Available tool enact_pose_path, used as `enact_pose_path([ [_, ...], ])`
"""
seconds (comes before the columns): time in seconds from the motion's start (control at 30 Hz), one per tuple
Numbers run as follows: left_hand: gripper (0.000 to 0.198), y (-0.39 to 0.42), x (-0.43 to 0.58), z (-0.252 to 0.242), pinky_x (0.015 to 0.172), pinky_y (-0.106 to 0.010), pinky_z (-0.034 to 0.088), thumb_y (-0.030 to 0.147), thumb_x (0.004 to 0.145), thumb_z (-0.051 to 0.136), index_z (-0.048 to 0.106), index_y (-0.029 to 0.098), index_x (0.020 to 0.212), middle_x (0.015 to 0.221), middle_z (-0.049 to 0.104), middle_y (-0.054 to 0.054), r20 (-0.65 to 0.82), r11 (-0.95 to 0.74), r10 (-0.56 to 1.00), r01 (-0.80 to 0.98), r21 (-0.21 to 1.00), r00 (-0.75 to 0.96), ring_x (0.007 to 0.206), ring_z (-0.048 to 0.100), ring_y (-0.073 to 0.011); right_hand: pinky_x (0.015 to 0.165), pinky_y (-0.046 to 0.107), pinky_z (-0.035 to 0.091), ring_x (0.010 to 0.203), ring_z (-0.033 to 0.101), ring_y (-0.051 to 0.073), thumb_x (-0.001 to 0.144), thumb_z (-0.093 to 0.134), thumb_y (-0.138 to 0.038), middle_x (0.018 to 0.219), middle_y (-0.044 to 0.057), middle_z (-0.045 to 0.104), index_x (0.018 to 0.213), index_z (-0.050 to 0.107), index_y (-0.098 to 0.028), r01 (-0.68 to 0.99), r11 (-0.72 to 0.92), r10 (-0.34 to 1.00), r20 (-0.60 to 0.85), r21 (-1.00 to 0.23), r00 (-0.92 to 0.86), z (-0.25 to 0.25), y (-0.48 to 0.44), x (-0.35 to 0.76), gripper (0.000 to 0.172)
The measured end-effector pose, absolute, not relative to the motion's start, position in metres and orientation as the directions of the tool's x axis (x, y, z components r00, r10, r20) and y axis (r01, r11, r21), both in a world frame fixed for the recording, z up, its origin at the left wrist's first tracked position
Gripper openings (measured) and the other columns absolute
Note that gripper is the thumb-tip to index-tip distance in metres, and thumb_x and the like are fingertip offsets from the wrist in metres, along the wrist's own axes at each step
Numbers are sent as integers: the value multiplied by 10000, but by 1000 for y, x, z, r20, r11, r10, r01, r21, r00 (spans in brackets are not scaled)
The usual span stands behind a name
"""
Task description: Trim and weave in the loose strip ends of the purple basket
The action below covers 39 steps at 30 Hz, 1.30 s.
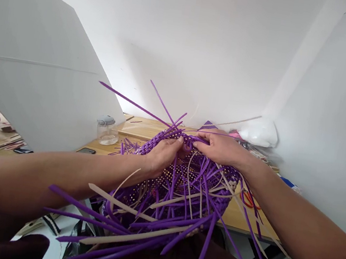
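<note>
A purple woven basket (171, 174) rests in front of me, tilted so that its inside faces me. Many loose purple and cream strips stick out around its rim and cross its opening. My left hand (166, 152) grips the far rim, thumb on the inner side and fingers partly hidden. Just to its right, my right hand (214, 146) pinches a purple strip (202, 140) at the same rim. A small purple loop shows between the two hands. One long purple strip (132, 100) points up and left from the rim.
A clear jar with a grey lid (105, 130) and a dark phone (86, 151) are on the wooden table (144, 127) at left. A white plastic bag (259, 132) lies at back right. Orange-handled scissors (248, 199) sit right of the basket. White walls enclose the table.
</note>
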State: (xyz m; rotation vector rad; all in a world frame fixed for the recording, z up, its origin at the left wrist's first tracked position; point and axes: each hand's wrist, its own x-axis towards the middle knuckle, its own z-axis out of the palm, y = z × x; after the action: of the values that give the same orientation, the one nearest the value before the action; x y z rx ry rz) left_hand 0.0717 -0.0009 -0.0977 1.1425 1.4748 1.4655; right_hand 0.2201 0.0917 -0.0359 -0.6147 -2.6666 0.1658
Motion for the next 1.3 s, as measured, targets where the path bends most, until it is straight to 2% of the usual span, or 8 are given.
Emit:
enact_pose_path([
  [0.1, 127, -2, 70, -101, 613, -256, 518, 161, 940, 489, 594, 164, 867, 901, 712, -77, 16, 29, 942, 127, 992, -336, 679, 616, -116, 653, 321, 394, 723, 600, 182, 863, 515, -342, 807, 23, 696, 831, 648, -216, 427, 882, 471, 327, -199, -819, -35, 93, 219, 186],
  [0.2, 47, -1, 69, -103, 549, -234, 485, 155, 887, 586, 607, 168, 847, 828, 712, -57, 1, 46, 950, 141, 989, -312, 617, 595, -108, 681, 325, 406, 765, 620, 188, 871, 507, -342, 863, 27, 717, 873, 664, -219, 425, 882, 471, 321, -206, -822, -35, 92, 218, 199],
  [0.4, 227, 7, 66, -104, 514, -218, 446, 291, 893, 630, 574, 181, 702, 665, 650, -18, 32, 22, 943, 159, 987, -332, 551, 557, -95, 732, 346, 425, 876, 646, 227, 887, 500, -367, 985, 56, 738, 923, 694, -228, 445, 883, 469, 329, -150, -819, -35, 89, 216, 242],
  [0.53, 222, 12, 68, -103, 548, -236, 470, 245, 862, 633, 590, 181, 654, 614, 619, -3, 32, 25, 953, 183, 983, -301, 541, 534, -102, 748, 349, 438, 882, 649, 231, 896, 496, -369, 1001, 57, 740, 948, 709, -235, 445, 882, 472, 324, -156, -820, -35, 90, 217, 257],
  [0.87, 191, 14, 70, -104, 501, -234, 400, 101, 741, 599, 591, 182, 567, 543, 559, 17, -33, 87, 981, 275, 958, -194, 505, 469, -108, 696, 335, 435, 819, 632, 212, 884, 510, -349, 953, 44, 741, 926, 720, -238, 431, 885, 466, 338, -177, -818, -34, 89, 218, 241],
  [1.03, 221, 13, 73, -105, 428, -233, 302, 172, 769, 618, 537, 192, 564, 478, 489, 41, -60, 106, 989, 365, 925, -135, 429, 385, -99, 746, 337, 451, 865, 644, 220, 875, 521, -339, 1022, 39, 739, 964, 732, -259, 405, 895, 446, 353, -186, -823, -37, 93, 218, 243],
  [1.17, 203, 16, 72, -106, 487, -238, 384, 178, 763, 632, 570, 195, 570, 508, 527, 39, 0, 47, 996, 500, 865, -93, 471, 446, -111, 686, 324, 418, 786, 617, 202, 862, 535, -319, 895, 29, 729, 873, 709, -240, 360, 915, 404, 378, -184, -833, -36, 93, 217, 191],
  [1.3, 193, 20, 69, -106, 642, -274, 482, 113, 681, 675, 609, 208, 526, 536, 590, 22, 125, -95, 992, 676, 731, 3, 591, 573, -170, 638, 323, 367, 709, 575, 179, 868, 532, -316, 775, 23, 697, 743, 637, -212, 369, 917, 398, 383, -150, -833, -34, 91, 216, 193],
])
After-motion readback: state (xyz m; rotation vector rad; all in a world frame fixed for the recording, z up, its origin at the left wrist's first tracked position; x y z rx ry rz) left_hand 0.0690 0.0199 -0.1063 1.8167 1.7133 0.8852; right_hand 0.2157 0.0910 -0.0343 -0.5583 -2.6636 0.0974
